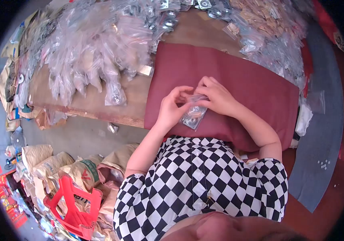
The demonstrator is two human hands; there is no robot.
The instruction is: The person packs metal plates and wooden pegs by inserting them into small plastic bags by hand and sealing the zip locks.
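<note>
Between my two hands is a small clear plastic bag (193, 118) with metal parts and a brownish piece inside. My left hand (174, 107) pinches the bag's upper left edge between thumb and fingers. From the other side, my right hand (217, 97) grips the top edge, its fingers curled. The bag's lower end hangs toward me, over the dark red mat (224, 72) on the table. Whether the bag's mouth is sealed is hidden by my fingers.
Many filled clear bags (95, 52) are heaped on the table's left, more bags (268, 36) at the back right. A loose bag (115, 94) lies near the table edge. Below left stand paper sacks (81, 172) and a red plastic stool (75, 209). A grey sheet (320, 140) lies right.
</note>
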